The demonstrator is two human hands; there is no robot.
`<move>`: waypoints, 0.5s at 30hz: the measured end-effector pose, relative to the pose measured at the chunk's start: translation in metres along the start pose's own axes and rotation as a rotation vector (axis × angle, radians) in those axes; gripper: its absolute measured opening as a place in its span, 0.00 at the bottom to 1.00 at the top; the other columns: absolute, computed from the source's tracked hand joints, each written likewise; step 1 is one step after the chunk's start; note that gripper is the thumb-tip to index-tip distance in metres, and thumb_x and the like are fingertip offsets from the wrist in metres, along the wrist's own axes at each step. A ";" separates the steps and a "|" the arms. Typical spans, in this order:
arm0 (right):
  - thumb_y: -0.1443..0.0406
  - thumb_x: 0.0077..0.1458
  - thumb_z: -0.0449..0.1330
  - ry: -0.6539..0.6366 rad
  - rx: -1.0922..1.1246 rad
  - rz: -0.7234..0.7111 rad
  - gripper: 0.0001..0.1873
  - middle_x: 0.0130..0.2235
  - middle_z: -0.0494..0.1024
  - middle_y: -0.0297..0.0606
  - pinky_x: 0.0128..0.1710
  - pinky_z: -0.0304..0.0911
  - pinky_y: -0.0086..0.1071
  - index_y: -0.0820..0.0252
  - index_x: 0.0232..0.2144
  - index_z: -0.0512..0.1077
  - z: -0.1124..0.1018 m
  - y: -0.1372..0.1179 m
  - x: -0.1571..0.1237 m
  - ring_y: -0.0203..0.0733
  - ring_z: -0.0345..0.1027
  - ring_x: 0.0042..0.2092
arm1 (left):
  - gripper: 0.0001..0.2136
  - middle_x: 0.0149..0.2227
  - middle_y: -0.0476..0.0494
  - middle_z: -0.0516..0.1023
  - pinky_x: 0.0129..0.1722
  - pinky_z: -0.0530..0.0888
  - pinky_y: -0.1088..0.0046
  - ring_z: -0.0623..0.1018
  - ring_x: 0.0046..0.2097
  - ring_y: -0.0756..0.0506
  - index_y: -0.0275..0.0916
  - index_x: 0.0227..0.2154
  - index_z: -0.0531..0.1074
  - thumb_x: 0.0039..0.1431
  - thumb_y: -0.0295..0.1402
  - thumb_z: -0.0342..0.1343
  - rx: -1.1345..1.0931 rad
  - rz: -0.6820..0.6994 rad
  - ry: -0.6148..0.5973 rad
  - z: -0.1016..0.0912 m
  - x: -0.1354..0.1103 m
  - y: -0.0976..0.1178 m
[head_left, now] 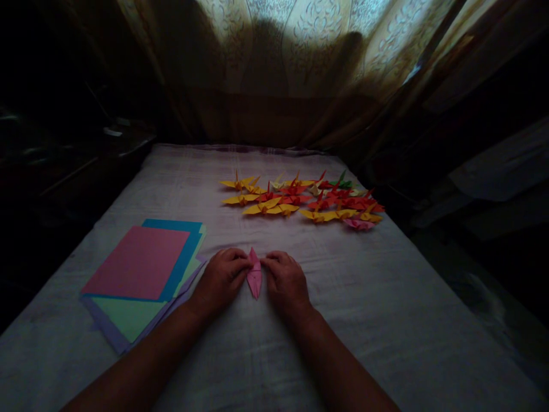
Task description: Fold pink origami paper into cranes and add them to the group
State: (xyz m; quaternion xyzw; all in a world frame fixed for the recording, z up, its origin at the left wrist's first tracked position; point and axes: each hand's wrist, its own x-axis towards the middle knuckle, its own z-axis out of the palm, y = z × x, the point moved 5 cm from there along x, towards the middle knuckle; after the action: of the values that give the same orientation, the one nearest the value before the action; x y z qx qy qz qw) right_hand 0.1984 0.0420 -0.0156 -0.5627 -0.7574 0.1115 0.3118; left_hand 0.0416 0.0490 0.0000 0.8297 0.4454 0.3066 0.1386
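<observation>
A narrow, diamond-shaped piece of folded pink origami paper point(254, 277) lies on the cloth between my hands, its points toward and away from me. From the left, my left hand point(225, 273) closes thumb and fingers on its upper edge. My right hand point(286, 280) is curled at the opposite side, with thumb and fingertips at the paper's upper right edge. Their exact hold is hard to see in the dim light.
Left of my hands lies a stack of square paper sheets point(137, 262), pink on top of blue, green and purple. Several folded paper cranes point(295, 197) in yellow, red, green and pink stand in rows farther back. Beyond the cloth-covered table point(189, 177) hangs a patterned curtain point(274, 68).
</observation>
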 end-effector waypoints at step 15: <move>0.72 0.56 0.54 0.003 0.323 -0.115 0.17 0.41 0.81 0.36 0.47 0.67 0.37 0.52 0.43 0.77 -0.002 0.002 0.003 0.42 0.74 0.44 | 0.08 0.38 0.45 0.80 0.43 0.68 0.62 0.76 0.41 0.41 0.43 0.40 0.77 0.62 0.39 0.56 0.094 -0.033 -0.034 -0.006 -0.004 0.010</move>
State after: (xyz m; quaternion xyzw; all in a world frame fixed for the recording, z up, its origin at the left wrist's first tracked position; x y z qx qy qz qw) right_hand 0.2011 0.0451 -0.0138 -0.4610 -0.7602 0.2129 0.4053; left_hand 0.0427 0.0395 0.0075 0.8327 0.4707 0.2691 0.1122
